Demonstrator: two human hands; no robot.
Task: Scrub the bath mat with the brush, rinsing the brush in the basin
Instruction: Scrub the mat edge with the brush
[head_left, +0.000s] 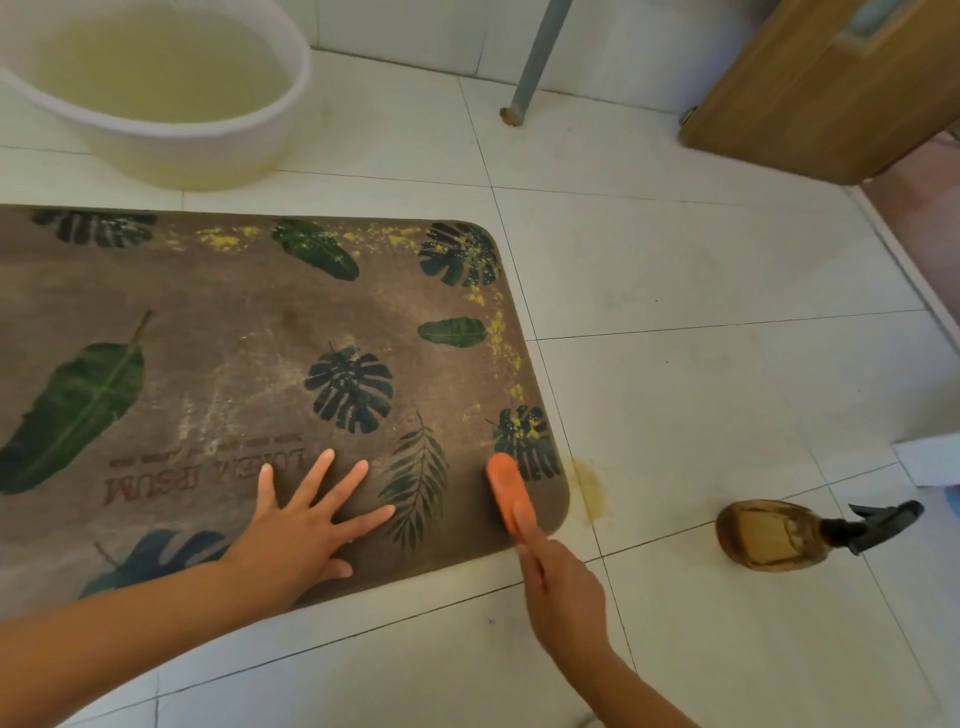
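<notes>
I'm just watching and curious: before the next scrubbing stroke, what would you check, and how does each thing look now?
1. Left hand flat on the bath mat, steadying it: ok.
2. Right hand gripping the orange brush: ok.
3. Brush on the mat's near right corner: ok.
4. Yellow residue cleared from the right edge: not ok.
5. Basin holds water for rinsing: ok, though cloudy.
6. Bristles clean: cannot tell.

Single head-worn wide-angle view, looking forward and steeply down at the white tiled floor from close range. The brown leaf-printed bath mat fills the left and centre; both forearms enter from the bottom edge. Straight lines bow toward the frame edges.
</notes>
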